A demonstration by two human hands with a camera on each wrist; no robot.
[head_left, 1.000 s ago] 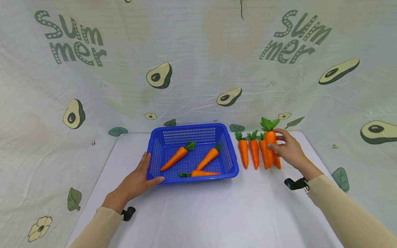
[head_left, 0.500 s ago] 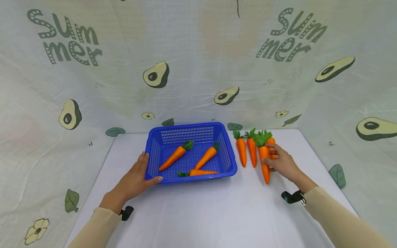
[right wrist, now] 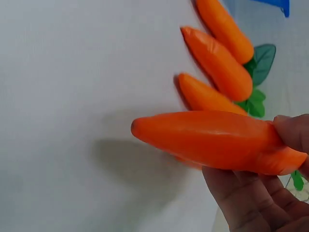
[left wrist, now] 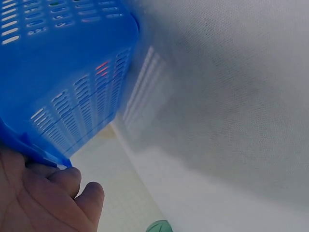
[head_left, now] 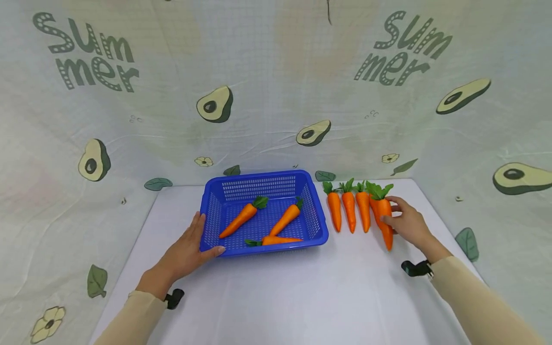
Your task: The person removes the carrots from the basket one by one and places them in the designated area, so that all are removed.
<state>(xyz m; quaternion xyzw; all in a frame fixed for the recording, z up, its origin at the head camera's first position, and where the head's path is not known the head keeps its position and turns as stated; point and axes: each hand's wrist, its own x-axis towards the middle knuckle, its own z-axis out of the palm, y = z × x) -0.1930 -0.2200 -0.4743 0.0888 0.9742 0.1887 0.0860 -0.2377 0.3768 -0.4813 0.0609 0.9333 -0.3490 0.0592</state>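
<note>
My right hand (head_left: 407,223) pinches an orange carrot (right wrist: 207,140) with a green leafy top, thumb on one side and fingers on the other. Its tip points toward me, and it overlaps another carrot (head_left: 374,207) lying behind it. To its left, three more carrots (head_left: 364,211) lie side by side on the white table, leaves toward the back. My left hand (head_left: 183,254) rests at the near left corner of a blue plastic basket (head_left: 321,223), fingers along the left rim (left wrist: 29,150) and thumb over the front rim. Three carrots (head_left: 284,220) lie inside the basket.
The white table (head_left: 276,292) spreads in front of the basket and carrots. A pale cloth (head_left: 267,96) printed with avocados, leaves and lettering rises behind the table and at both sides. A small black wrist camera (head_left: 416,268) sits on the right wrist.
My right hand has carried the held carrot toward the left and front, then back to the right, uncovering the third carrot of the row. My left hand stays at the basket.
</note>
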